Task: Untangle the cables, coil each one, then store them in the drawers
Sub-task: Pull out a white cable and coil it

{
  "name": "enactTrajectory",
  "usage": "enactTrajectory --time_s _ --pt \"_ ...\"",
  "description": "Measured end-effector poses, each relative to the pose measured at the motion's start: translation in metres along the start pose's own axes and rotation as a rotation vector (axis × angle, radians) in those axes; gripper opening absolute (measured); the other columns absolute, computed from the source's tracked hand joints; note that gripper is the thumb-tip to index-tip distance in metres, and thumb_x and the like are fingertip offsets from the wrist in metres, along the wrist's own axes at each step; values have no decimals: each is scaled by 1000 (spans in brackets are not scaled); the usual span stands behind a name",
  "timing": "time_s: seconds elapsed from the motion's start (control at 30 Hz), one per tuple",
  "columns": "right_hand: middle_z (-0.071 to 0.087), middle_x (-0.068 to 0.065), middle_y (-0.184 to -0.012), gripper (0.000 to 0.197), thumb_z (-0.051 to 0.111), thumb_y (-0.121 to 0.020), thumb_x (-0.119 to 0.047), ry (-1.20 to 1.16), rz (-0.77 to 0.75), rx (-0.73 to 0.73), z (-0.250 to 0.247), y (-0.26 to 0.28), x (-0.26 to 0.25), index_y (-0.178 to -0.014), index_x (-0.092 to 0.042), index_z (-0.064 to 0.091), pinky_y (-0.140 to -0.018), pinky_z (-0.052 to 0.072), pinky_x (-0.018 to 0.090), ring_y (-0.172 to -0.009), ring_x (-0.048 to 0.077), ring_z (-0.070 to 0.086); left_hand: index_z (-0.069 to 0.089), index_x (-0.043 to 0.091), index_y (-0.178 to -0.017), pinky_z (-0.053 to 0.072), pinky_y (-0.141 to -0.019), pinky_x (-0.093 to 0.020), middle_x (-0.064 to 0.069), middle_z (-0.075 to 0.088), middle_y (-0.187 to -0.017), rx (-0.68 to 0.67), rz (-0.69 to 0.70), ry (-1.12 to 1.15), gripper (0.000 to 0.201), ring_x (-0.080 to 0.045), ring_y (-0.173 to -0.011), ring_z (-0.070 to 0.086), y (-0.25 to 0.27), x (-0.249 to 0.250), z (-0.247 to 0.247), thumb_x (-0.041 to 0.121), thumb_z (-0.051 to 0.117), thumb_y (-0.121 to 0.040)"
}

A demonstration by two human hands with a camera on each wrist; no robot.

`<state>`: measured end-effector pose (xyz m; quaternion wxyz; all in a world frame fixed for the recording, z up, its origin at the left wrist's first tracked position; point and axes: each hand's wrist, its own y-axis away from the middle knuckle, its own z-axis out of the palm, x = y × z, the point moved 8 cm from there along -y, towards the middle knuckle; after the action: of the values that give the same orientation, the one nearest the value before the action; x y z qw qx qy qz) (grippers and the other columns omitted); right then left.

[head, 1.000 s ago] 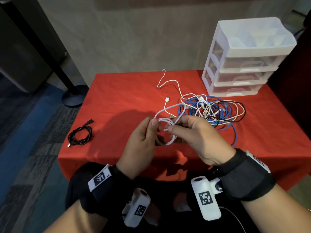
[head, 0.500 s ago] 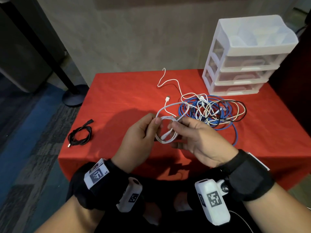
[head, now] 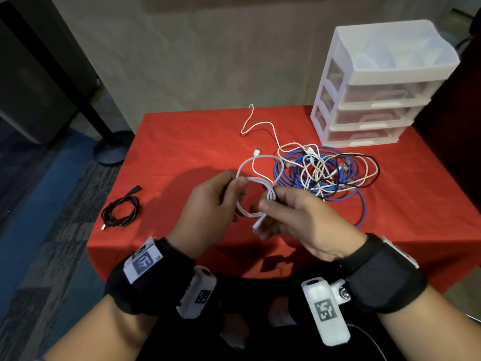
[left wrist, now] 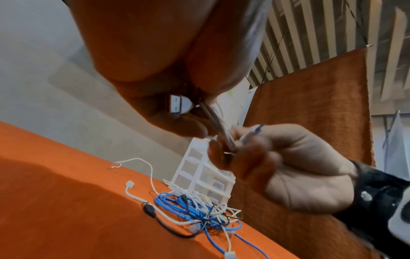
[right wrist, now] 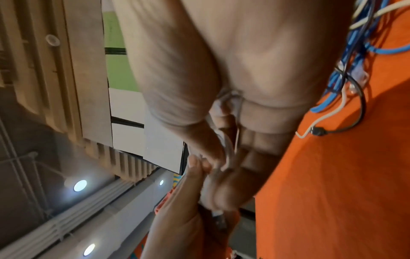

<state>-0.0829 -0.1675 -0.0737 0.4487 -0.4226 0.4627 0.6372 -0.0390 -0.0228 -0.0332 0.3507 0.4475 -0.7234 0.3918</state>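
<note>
My left hand (head: 208,204) and right hand (head: 299,217) hold a small coil of white USB cable (head: 260,196) above the near part of the red tablecloth (head: 182,142). My left thumb and fingers pinch the coil's left side; my right thumb and forefinger pinch its right side, one connector end hanging below. A strand runs from the coil to the tangle of blue, white and black cables (head: 325,173) lying just before the three-drawer plastic unit (head: 377,100), drawers closed. A coiled black cable (head: 121,212) lies near the table's left edge.
</note>
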Motion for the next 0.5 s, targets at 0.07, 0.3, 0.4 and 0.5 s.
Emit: enactTrajectory --time_s 0.07,0.3,0.4,0.5 --pt "66 18 -77 17 53 -99 6 73 5 -24 -4 1 -1 -116 8 53 -50 54 29 -54 23 66 60 18 -78 55 -49 -34 4 58 -62 -18 -38 7 29 -14 -51 60 -1 -1 -4 26 53 -104" --pt "72 16 -81 16 56 -98 8 321 -32 141 -57 4 -1 -95 -4 65 -48 51 32 -49 21 61 61 10 -80 56 -51 -31 -4 55 -64 52 -136 28 34 -14 -50 57 -20 -17 -61 27 49 -106" --pt "70 6 -76 22 67 -93 0 613 -161 318 -72 1 -9 -82 -20 70 -61 49 36 -60 18 60 63 8 -83 58 -55 -32 -5 54 -67 32 -195 119 33 -11 -52 55 -17 -17 -52 27 48 -106" --pt "67 -4 -70 18 69 -90 -2 650 -284 434 -62 1 -16 -82 -18 70 -70 54 38 -66 17 63 65 7 -88 59 -56 -30 -5 55 -72 53 -258 280 32 -7 -55 55 -13 -12 -35 24 47 -107"
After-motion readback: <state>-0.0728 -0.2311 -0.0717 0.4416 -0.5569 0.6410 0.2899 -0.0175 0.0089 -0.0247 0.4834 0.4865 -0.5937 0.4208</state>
